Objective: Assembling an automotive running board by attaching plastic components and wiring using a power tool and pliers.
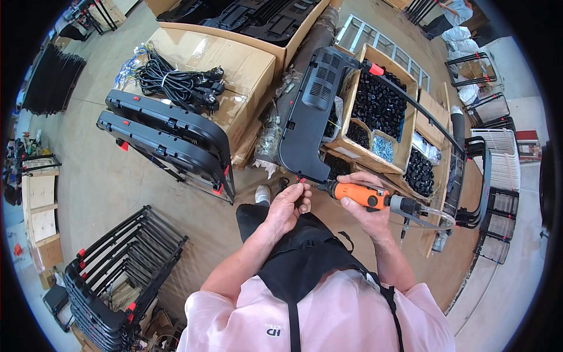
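My right hand (370,218) is wrapped round an orange pneumatic screwdriver (355,195), whose nose points left. A clear air hose (441,215) loops from its back end. Just left of the tool's tip, the fingers of my left hand (286,206) are pinched together. What they hold, if anything, is too small to make out. A red piece (302,180) shows right above those fingertips, at the lower end of a black plastic housing (300,138) with a vented bulge. This housing is joined to a black tube frame (419,108) and lies against the parts box.
A wooden box (347,148) holds black caps (378,100), screws (383,148) and other small parts. Left stand two black housings on frames (170,141), beside a carton (246,64) bearing coiled power cables (176,82). Stacked black frames (117,270) stand lower left. A person (454,14) is far right.
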`<state>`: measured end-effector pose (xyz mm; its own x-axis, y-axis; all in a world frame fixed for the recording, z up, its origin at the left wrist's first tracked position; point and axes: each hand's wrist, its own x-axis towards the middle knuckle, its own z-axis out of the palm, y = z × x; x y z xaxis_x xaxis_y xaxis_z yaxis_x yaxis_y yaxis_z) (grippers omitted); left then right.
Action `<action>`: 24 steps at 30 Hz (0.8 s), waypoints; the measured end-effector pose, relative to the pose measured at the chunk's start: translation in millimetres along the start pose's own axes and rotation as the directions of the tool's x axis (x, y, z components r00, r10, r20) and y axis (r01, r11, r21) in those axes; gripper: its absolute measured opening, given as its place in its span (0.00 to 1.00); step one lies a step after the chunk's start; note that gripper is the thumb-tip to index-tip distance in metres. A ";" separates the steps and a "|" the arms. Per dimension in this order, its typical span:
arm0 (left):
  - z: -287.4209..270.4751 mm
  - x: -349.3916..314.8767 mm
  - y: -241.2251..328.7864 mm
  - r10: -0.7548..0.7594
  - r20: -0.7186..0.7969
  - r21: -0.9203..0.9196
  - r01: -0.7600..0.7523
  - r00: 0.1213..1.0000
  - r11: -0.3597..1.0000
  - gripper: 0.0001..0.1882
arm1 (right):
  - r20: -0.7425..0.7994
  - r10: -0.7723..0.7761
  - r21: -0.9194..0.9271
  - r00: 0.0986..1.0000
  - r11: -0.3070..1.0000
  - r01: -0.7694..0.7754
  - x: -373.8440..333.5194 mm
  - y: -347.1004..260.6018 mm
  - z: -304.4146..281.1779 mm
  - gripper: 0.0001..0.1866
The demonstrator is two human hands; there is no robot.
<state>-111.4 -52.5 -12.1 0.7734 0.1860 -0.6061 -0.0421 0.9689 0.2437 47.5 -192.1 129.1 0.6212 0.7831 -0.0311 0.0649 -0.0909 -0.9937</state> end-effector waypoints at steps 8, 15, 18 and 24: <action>3.3 -0.3 -2.0 -0.075 -0.071 -0.011 0.074 0.995 0.997 0.12 | -0.008 0.025 -0.009 1.000 1.000 -0.025 -5.9 1.8 0.2 0.27; 3.7 5.4 -3.0 -0.121 -0.035 -0.142 0.114 0.992 0.983 0.11 | 0.079 -0.036 -0.097 0.996 0.994 0.043 -9.2 12.7 1.1 0.29; 8.7 5.7 -5.7 -0.115 -0.060 -0.153 0.105 0.992 0.983 0.11 | 0.081 -0.027 -0.080 0.996 0.996 0.033 -9.4 11.1 5.8 0.29; 8.8 7.0 -4.5 -0.087 -0.003 -0.200 0.084 0.996 0.976 0.11 | 0.062 -0.046 -0.086 0.997 0.995 0.051 -10.7 13.2 8.8 0.29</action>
<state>-100.3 -57.0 -10.7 0.7724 0.1017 -0.6270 -0.1021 0.9941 0.0355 34.8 -196.2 115.3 0.5682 0.8229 0.0081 0.1632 -0.1030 -0.9812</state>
